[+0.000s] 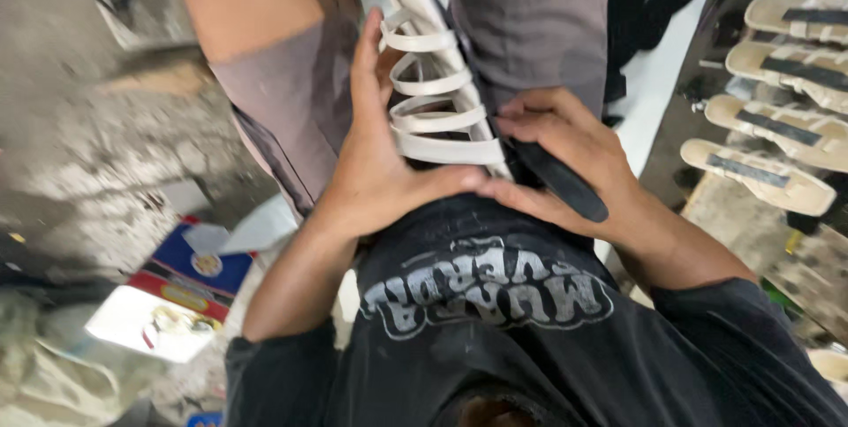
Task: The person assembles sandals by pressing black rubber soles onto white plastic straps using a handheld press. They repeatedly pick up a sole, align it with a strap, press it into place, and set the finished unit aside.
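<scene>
White strappy sandal [437, 100] gripped by both hands [389, 153] on lap; tan soles [777, 127] right, possibly drying.

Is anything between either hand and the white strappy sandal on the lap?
Nothing visible. The left hand grips the white strappy sandal directly; the right hand rests against its edge, holding a black tool.

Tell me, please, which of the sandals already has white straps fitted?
The sandal held on the lap between the left hand and right hand. The soles lined up on the right bear only dark strips, no straps.
</scene>
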